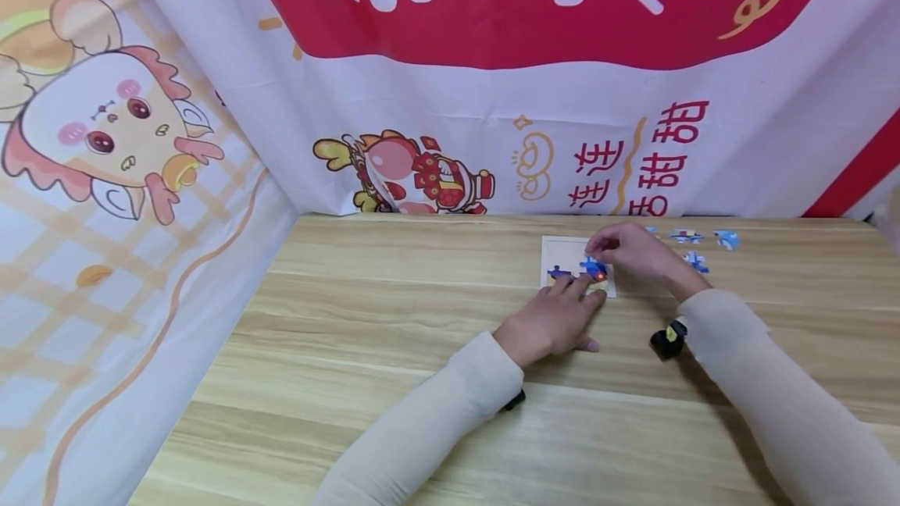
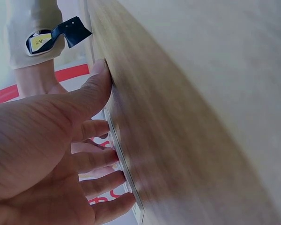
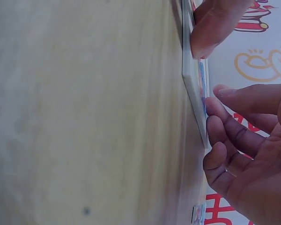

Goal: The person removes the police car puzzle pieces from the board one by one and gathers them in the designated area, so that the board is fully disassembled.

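A white-bordered puzzle board (image 1: 555, 244) lies flat near the table's back edge, with blue and purple puzzle pieces on its lower part. My left hand (image 1: 557, 318) rests its outstretched fingers on the board's front portion, over part of the pieces; its thumb (image 2: 99, 70) lies apart from them. At the board's right side, my right hand (image 1: 636, 252) has bent fingers, thumb and forefinger close together at a blue puzzle piece (image 1: 589, 264). In the right wrist view, those fingertips (image 3: 215, 105) meet the board's surface, and little of the piece shows.
Several loose puzzle pieces (image 1: 696, 261) lie on the wooden table (image 1: 366, 318) to the right of the board, behind the right forearm. A printed cloth (image 1: 436, 100) hangs along the table's back edge. Black wrist cameras (image 1: 668, 340) stick out under the sleeves.
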Motion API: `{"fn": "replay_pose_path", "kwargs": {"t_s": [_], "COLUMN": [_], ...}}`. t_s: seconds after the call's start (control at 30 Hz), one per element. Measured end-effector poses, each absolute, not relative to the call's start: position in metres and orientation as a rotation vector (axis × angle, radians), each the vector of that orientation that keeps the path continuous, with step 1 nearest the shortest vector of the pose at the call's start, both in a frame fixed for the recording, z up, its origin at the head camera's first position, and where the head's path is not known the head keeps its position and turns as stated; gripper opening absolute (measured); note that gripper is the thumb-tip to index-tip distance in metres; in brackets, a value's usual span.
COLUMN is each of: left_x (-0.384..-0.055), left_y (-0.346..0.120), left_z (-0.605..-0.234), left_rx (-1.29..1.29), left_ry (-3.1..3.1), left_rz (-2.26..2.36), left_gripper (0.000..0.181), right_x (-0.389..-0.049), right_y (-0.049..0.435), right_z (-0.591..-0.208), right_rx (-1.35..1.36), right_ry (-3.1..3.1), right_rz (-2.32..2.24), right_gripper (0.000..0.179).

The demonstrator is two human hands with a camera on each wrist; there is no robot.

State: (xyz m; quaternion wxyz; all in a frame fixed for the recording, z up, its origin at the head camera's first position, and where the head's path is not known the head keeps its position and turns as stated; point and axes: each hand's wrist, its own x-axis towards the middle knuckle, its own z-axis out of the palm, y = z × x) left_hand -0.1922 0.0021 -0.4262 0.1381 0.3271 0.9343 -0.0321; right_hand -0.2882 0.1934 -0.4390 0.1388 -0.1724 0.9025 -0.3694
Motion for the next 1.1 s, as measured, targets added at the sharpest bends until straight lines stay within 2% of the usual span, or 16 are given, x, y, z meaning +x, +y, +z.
{"fn": "replay_pose_path", "kwargs": {"t_s": [1.1], "left_x": [-0.1943], "left_y": [0.0034], "left_z": [-0.4283], "left_rx": [0.95], "left_ry": [2.683], "left_rz": [-0.108], "left_gripper": [0.079], "right_x": [-0.2926], "right_y": [0.1891], "right_z": [-0.4409], "right_rx": [-0.47], "right_ry": [2.595], "right_rz": [-1.049], "right_gripper": [0.021]}}
